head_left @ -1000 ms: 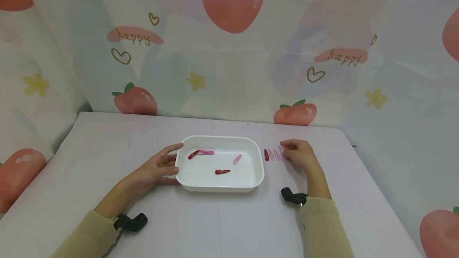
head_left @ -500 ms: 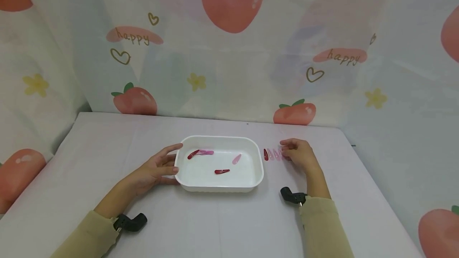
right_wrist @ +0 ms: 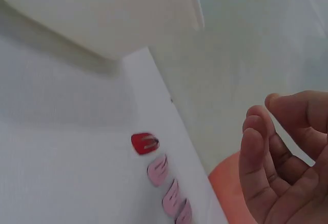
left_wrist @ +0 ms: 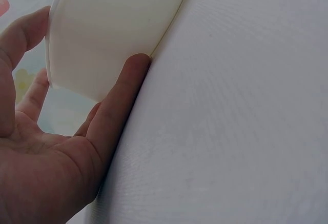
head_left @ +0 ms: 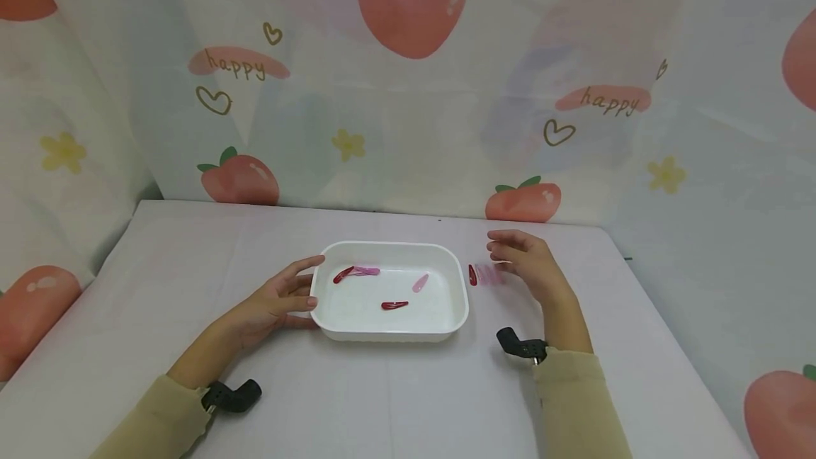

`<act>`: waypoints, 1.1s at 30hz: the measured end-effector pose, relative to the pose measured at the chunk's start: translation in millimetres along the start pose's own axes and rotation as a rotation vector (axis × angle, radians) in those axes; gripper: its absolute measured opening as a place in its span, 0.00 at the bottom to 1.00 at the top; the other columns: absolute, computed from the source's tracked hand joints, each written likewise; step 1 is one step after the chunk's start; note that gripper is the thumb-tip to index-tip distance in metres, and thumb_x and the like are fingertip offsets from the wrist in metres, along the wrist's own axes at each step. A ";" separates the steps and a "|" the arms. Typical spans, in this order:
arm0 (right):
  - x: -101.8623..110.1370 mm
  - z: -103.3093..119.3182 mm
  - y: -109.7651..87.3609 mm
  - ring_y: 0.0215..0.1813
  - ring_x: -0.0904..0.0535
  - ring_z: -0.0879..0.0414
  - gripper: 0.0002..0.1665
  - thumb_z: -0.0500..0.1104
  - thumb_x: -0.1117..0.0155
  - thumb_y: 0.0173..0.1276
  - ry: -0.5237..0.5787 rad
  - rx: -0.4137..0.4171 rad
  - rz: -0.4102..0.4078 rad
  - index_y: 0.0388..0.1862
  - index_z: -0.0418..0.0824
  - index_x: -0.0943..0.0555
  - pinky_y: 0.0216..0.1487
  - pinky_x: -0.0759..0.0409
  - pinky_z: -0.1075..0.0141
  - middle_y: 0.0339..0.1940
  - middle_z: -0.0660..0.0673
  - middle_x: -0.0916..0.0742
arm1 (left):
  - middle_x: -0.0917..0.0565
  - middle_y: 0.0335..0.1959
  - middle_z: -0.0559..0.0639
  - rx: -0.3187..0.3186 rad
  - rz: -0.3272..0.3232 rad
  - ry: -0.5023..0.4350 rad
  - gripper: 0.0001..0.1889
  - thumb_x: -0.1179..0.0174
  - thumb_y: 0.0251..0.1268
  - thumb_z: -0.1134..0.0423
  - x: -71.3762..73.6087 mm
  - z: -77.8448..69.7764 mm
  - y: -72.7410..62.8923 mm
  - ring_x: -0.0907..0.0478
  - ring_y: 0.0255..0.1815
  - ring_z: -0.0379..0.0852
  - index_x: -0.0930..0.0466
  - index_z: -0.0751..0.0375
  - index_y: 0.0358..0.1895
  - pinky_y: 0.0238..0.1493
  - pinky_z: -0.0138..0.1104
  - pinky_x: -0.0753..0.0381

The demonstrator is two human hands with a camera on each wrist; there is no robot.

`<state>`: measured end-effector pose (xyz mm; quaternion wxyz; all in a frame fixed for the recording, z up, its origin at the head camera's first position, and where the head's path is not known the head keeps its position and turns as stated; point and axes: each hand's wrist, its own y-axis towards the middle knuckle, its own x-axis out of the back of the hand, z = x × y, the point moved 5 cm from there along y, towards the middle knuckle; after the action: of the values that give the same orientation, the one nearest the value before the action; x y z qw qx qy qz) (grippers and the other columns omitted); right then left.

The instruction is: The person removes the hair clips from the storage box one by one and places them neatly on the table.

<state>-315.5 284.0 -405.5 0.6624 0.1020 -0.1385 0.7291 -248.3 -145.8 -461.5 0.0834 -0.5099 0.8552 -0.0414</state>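
A white tray holds two red snap hair clips and some pink ones. My left hand rests against the tray's left end, its spread fingers touching the rim and outer wall. To the right of the tray lies a short row: one red hair clip, then several pink hair clips, blurred in the head view. The right wrist view shows that red clip and pink clips apart from my hand. My right hand hovers just beyond the row, fingers loosely bent, holding nothing.
A white cloth covers the table. Behind it hangs a patterned curtain with peaches and hearts. Black wrist cameras sit at both sleeves.
My right hand has let go of the pink clip at the row's right end and risen up and away. My left hand and the tray have stayed in place.
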 end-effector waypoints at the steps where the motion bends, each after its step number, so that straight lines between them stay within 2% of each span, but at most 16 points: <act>1: -3.1 5.1 -0.5 0.50 0.19 0.54 0.27 0.44 0.38 0.74 0.012 0.015 0.013 0.67 0.33 0.27 0.54 0.16 0.64 0.56 0.39 0.17 | 0.42 0.76 0.64 0.000 0.000 0.000 0.39 0.41 0.69 0.70 0.1 0.0 -0.1 0.27 0.64 0.60 0.47 0.43 0.79 0.54 0.52 0.17; 5: -17.4 25.1 -4.2 0.48 0.19 0.54 0.25 0.44 0.37 0.73 0.035 0.079 0.055 0.64 0.34 0.25 0.50 0.16 0.66 0.52 0.42 0.16 | 0.42 0.76 0.63 0.002 0.003 -0.002 0.39 0.41 0.69 0.70 0.3 0.0 -0.1 0.27 0.63 0.59 0.47 0.43 0.79 0.54 0.52 0.17; 9: -36.1 44.0 -8.4 0.47 0.18 0.52 0.22 0.42 0.38 0.73 0.021 0.154 0.104 0.62 0.33 0.23 0.49 0.15 0.64 0.53 0.37 0.17 | 0.42 0.76 0.63 0.002 0.001 -0.002 0.39 0.41 0.69 0.70 0.8 -0.6 -0.1 0.26 0.63 0.59 0.46 0.42 0.78 0.54 0.51 0.17; 11: -48.1 51.8 -10.8 0.48 0.18 0.48 0.20 0.40 0.38 0.73 0.010 0.173 0.137 0.61 0.34 0.22 0.49 0.15 0.62 0.53 0.35 0.17 | 0.42 0.76 0.63 0.001 0.000 0.000 0.39 0.41 0.69 0.70 1.0 -1.0 -0.2 0.26 0.63 0.60 0.46 0.42 0.78 0.54 0.51 0.17; 17: -85.1 60.2 -17.5 0.51 0.20 0.34 0.20 0.37 0.38 0.71 -0.013 0.181 0.242 0.60 0.33 0.21 0.49 0.14 0.61 0.53 0.30 0.18 | 0.42 0.76 0.63 0.006 -0.001 0.007 0.39 0.41 0.69 0.70 0.2 -2.0 -0.2 0.27 0.63 0.60 0.46 0.41 0.78 0.55 0.52 0.18; 21: -105.2 58.0 -19.7 0.53 0.22 0.30 0.20 0.36 0.38 0.71 0.003 0.171 0.313 0.60 0.31 0.22 0.49 0.14 0.58 0.54 0.26 0.19 | 0.42 0.76 0.62 0.005 0.000 0.005 0.39 0.41 0.69 0.70 -0.3 -1.8 0.2 0.27 0.64 0.60 0.46 0.41 0.78 0.55 0.52 0.18; 26: -125.3 54.3 -21.2 0.52 0.21 0.34 0.20 0.36 0.38 0.71 -0.022 0.147 0.364 0.60 0.31 0.22 0.49 0.14 0.56 0.54 0.28 0.19 | 0.41 0.76 0.63 0.002 -0.007 0.016 0.39 0.40 0.69 0.69 0.0 -1.3 0.4 0.27 0.64 0.61 0.46 0.41 0.78 0.55 0.52 0.18; 33: -147.4 49.0 -22.4 0.44 0.17 0.47 0.17 0.35 0.36 0.68 -0.162 0.195 0.372 0.55 0.36 0.17 0.43 0.14 0.60 0.44 0.43 0.15 | 0.41 0.76 0.63 0.005 -0.003 0.018 0.39 0.40 0.69 0.69 -0.2 -0.4 1.7 0.28 0.65 0.61 0.46 0.41 0.78 0.55 0.52 0.18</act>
<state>-280.0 131.1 -406.9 0.4902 0.1963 -0.1365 0.8382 -249.7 -144.9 -461.4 0.0771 -0.5107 0.8549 -0.0484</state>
